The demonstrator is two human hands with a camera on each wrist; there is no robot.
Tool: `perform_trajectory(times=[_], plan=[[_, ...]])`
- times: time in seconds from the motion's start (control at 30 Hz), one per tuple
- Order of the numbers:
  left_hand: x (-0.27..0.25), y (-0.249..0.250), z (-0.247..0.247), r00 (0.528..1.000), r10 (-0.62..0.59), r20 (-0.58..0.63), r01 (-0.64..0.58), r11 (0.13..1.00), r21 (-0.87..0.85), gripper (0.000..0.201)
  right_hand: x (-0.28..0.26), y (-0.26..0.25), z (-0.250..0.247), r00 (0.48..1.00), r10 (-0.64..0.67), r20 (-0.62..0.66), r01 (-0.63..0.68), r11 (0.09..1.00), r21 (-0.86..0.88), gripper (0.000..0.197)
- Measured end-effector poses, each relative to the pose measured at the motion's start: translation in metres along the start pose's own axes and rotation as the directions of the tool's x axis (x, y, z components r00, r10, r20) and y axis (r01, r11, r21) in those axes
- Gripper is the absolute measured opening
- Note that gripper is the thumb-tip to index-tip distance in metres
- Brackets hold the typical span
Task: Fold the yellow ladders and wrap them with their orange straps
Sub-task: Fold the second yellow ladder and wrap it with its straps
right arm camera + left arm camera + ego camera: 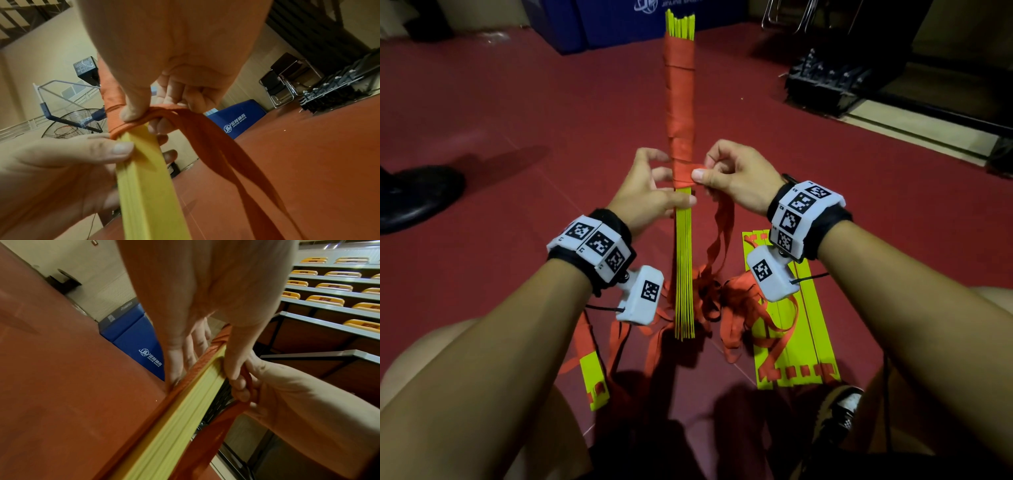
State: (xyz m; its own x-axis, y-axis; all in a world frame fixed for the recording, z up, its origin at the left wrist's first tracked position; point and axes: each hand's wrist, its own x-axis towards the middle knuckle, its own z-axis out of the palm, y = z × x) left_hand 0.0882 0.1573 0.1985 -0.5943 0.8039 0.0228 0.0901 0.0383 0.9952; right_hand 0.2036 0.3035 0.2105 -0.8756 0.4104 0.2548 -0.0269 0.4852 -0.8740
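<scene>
Your left hand [645,192] grips the folded bundle of flat yellow plastic ladder slats [684,260], thumb across its near face; your right hand [732,178] pinches the orange webbing strap [700,168] at the bundle's right edge.

The left hand's fingertips [659,171] vanish behind the folded yellow ladder [683,260], whose wrapped middle lies hidden under the orange strap [680,102]. At six o'clock in the head view, a wrist camera [774,274] and tangled strap cover part of a second ladder [811,329] on the floor, while a black shoe [414,195] at nine o'clock is cut by the frame's edge. In the left wrist view the near ladder is motion-blurred, and the right hand's [287,394] palm side cannot be seen.
</scene>
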Motion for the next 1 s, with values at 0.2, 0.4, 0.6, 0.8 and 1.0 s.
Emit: perform_trajectory(times=[0.2, 0.4, 0.6, 0.8, 1.0], plan=[[-0.0056, 0.0047, 0.0032, 0.997, 0.013, 0.082, -0.012, 1.000, -0.008, 0.056, 0.0036, 0.0042, -0.0014, 0.998, 0.009, -0.059, -0.010, 1.000, -0.007, 0.035], [-0.0090, 0.0074, 0.0056, 0.994, 0.103, 0.048, -0.104, 0.994, 0.029, 0.046, 0.0031, 0.0049, -0.0008, 1.000, 0.001, -0.006, -0.001, 0.999, 0.051, 0.022], [-0.0077, 0.0080, 0.0051, 0.993, 0.108, 0.043, -0.109, 0.994, 0.023, 0.048, 0.0048, 0.0095, 0.0000, 0.998, 0.004, -0.062, -0.007, 0.999, -0.050, 0.020], [-0.0038, 0.0093, 0.0008, 0.994, 0.106, 0.025, -0.105, 0.994, -0.042, 0.059, 0.0062, 0.0085, -0.0019, 0.994, -0.063, -0.084, 0.051, 0.989, -0.140, 0.035], [-0.0008, 0.0058, 0.0012, 0.994, 0.102, 0.031, -0.101, 0.995, -0.014, 0.070, 0.0012, 0.0025, -0.0015, 0.998, -0.056, 0.001, 0.055, 0.983, -0.178, 0.025]])
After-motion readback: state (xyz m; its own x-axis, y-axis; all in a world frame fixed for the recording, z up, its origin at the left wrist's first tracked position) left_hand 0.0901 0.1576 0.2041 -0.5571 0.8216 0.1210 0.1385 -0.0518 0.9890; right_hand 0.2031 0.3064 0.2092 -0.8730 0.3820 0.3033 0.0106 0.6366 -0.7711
